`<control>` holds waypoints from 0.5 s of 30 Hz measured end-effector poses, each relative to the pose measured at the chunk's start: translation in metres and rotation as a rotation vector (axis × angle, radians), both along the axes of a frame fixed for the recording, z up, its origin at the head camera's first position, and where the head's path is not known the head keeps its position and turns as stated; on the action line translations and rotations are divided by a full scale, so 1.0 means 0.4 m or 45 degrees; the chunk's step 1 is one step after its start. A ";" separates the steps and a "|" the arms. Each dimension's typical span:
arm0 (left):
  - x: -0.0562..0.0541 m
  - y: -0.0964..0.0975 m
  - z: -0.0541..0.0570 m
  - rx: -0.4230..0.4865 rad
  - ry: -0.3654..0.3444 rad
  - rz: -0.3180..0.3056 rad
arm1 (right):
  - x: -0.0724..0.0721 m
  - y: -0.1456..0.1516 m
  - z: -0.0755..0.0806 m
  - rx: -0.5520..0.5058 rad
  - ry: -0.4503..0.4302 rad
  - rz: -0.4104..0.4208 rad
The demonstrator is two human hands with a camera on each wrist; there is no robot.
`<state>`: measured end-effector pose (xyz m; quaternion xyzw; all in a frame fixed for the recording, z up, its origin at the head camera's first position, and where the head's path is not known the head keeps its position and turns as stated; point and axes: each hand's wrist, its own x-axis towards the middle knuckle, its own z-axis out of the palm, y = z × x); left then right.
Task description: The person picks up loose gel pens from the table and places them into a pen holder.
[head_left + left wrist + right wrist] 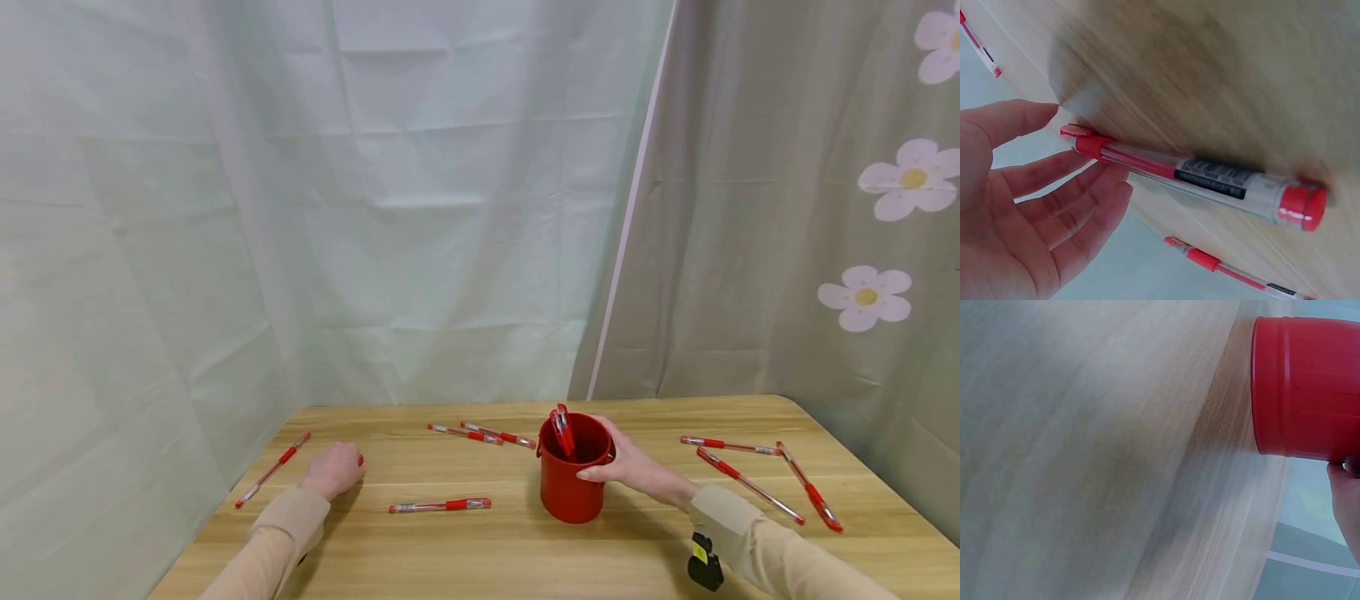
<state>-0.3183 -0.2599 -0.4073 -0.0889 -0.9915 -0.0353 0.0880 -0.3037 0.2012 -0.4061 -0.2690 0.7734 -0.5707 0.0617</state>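
My left hand [333, 471] is low over the left part of the table. In the left wrist view, its fingers reach behind the near end of a red gel pen [1147, 165], while the thumb stays apart from the pen. From the head view that pen is mostly hidden by the hand. My right hand [637, 467] grips the side of a small red bucket [572, 492], thumb in front and fingers behind. Inside the bucket lean red pens [562, 429], their tops above the rim. The right wrist view shows the bucket's side [1310, 387] and part of the hand.
Another red pen [273, 468] lies left of my left hand. One pen [440, 506] is between the hands, and two pens [498, 434] lie behind it. Right of the bucket, several pens [750, 486] lie on the wooden table [480, 558]. Curtains [450, 208] hang behind.
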 end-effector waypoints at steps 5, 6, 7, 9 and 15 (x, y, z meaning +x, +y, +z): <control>-0.005 0.003 -0.001 -0.026 0.017 0.003 | -0.004 0.002 -0.003 -0.010 0.024 0.011; -0.007 0.003 -0.002 -0.034 0.024 0.001 | -0.005 0.002 -0.004 -0.011 0.031 0.012; -0.009 0.003 -0.003 -0.042 0.032 -0.002 | -0.006 0.003 -0.004 -0.011 0.034 0.010; -0.011 0.004 -0.004 -0.053 0.049 -0.010 | -0.006 0.003 -0.004 -0.004 0.039 0.007; -0.012 0.007 -0.006 -0.084 0.058 -0.019 | -0.004 0.000 -0.004 0.014 0.012 -0.012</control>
